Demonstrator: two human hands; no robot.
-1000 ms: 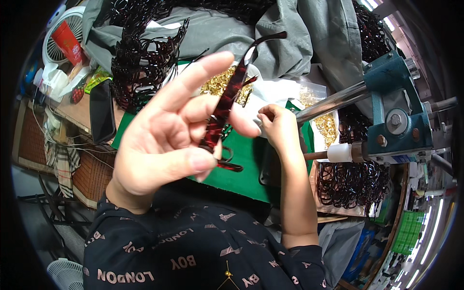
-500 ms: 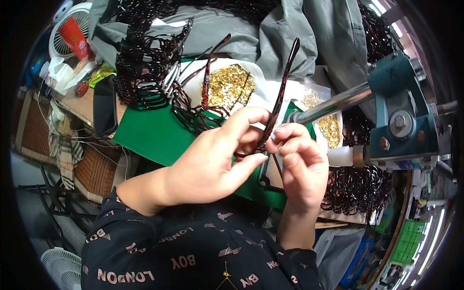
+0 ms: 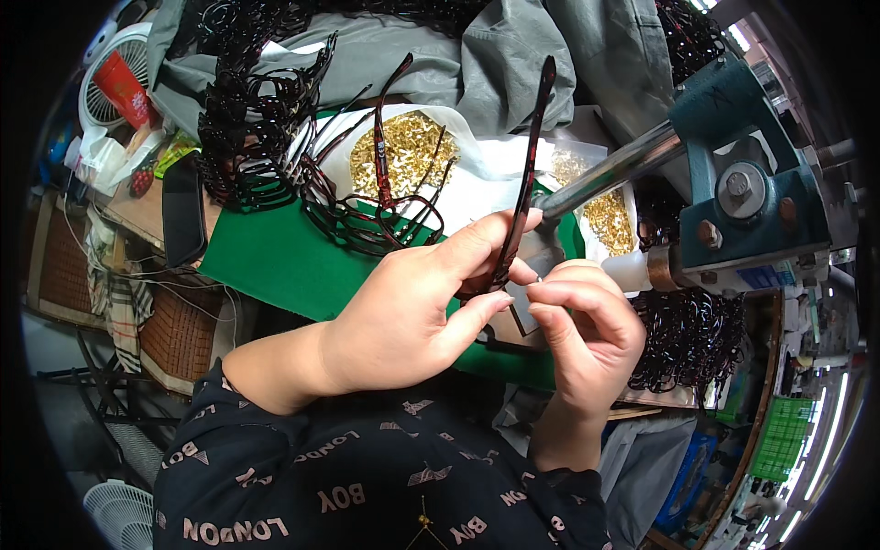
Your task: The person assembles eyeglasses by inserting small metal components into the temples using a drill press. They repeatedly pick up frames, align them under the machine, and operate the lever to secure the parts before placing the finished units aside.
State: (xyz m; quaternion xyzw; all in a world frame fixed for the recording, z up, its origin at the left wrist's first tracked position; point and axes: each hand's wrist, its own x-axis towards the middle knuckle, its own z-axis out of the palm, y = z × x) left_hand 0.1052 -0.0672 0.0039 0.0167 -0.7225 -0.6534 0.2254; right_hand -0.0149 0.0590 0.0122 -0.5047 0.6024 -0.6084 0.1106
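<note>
Holding a dark red-and-black glasses arm (image 3: 525,174) upright, our left hand (image 3: 417,312) closes its thumb and forefinger around the lower end of it, while the rest of the strip rises toward the far side of the bench. Our right hand (image 3: 582,335) sits just beside the left, its fingers curled in tight and the fingertips pinched together at the bottom end of the same glasses arm; whether a small part lies between those fingertips we cannot tell. Both hands meet over the near edge of a green mat (image 3: 275,261) that covers the bench.

Beyond our hands, on the mat, lies a loose tangle of dark glasses frames (image 3: 367,215), and further left a taller stack of frames (image 3: 243,128) stands against a grey cloth (image 3: 495,55). A sheet of white paper (image 3: 477,188) carries a heap of small brass parts (image 3: 403,151), with a second heap (image 3: 610,215) to the right of the glasses arm. On the right, a teal metal press (image 3: 752,183) reaches in with a steel bar (image 3: 614,170) pointing at our hands, and a white plastic bottle (image 3: 632,270) lies just below it. More dark frames (image 3: 692,339) pile up under the press. Far left, a small white fan (image 3: 110,64) stands near a red packet (image 3: 121,87).
</note>
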